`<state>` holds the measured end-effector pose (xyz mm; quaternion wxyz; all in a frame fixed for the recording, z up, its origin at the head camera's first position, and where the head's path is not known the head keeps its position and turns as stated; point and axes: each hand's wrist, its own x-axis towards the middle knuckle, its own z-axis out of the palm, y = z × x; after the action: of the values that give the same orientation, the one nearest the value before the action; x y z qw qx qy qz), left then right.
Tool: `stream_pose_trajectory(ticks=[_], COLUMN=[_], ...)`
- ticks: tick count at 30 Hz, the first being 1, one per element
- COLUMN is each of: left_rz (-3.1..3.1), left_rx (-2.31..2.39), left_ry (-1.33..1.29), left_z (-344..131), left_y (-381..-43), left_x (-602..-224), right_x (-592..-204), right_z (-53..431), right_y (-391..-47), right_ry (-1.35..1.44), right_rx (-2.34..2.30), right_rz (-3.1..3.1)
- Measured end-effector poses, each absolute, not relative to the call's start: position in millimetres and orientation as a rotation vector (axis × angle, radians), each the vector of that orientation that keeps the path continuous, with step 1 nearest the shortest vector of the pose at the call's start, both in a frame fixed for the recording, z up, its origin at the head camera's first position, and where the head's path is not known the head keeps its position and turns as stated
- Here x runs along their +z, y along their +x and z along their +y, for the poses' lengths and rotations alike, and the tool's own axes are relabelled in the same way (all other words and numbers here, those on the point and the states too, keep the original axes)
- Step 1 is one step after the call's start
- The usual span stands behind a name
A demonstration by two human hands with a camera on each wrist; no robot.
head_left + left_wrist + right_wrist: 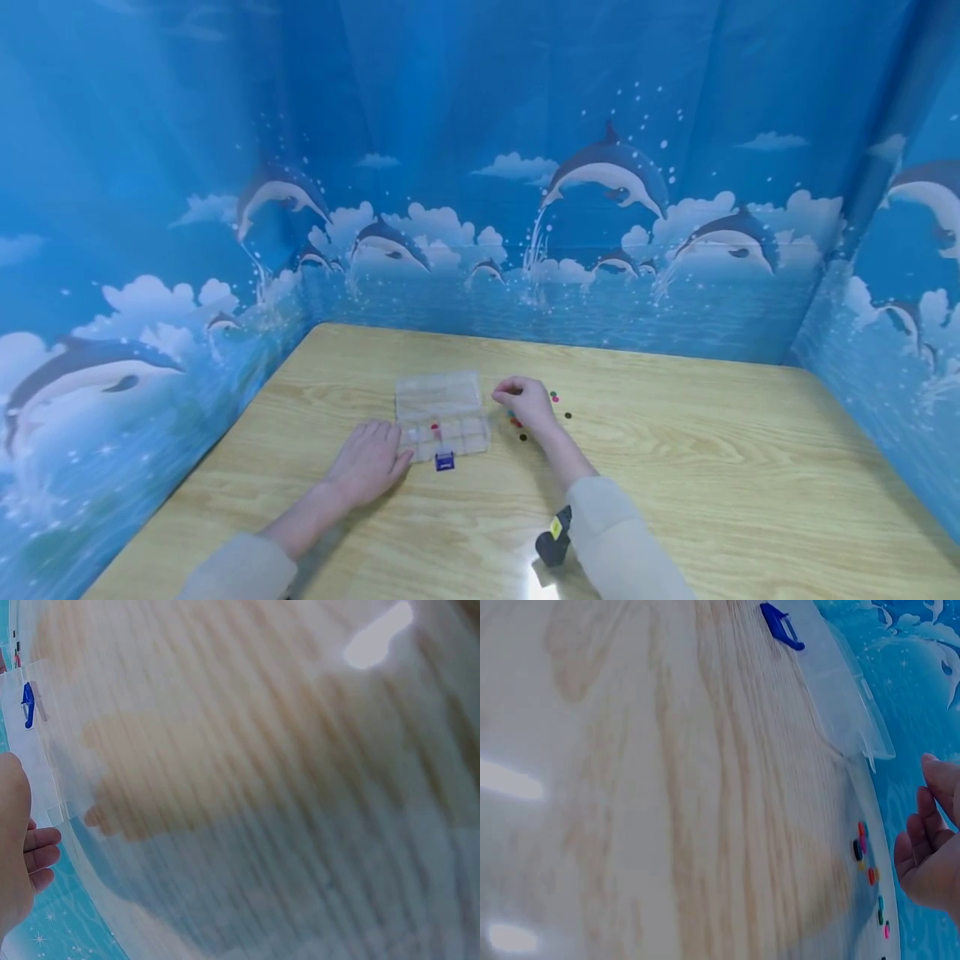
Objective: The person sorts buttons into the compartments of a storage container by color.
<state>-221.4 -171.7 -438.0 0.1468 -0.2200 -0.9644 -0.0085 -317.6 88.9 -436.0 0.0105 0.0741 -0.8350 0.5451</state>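
Observation:
A clear plastic compartment box lies on the table with its lid laid back behind it. A blue latch sits at its front edge, and a small red piece lies in one compartment. My left hand rests at the box's left end, fingers relaxed. To the right of the lid, my right hand is raised with thumb and forefinger brought close together; whether a small piece is between them cannot be seen. Small coloured discs, several of them, lie under and beside the right hand.
The wood-grain table runs out to both sides. A blue curtain printed with dolphins surrounds its back and sides. Beside the right sleeve is a black device with a yellow label. Single dark discs lie apart on the right.

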Motion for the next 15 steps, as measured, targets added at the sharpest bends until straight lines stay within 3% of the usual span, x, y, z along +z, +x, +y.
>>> stream_pose_trajectory(ticks=[15], left_rz=[-2.784], left_rx=[0.000], left_ry=[-0.650], left_z=[-173], left_y=[-221], left_x=[-437], right_x=[-438], right_z=[112], right_y=[-314], right_ry=[0.133], right_rx=[1.573], right_rz=[-2.727])
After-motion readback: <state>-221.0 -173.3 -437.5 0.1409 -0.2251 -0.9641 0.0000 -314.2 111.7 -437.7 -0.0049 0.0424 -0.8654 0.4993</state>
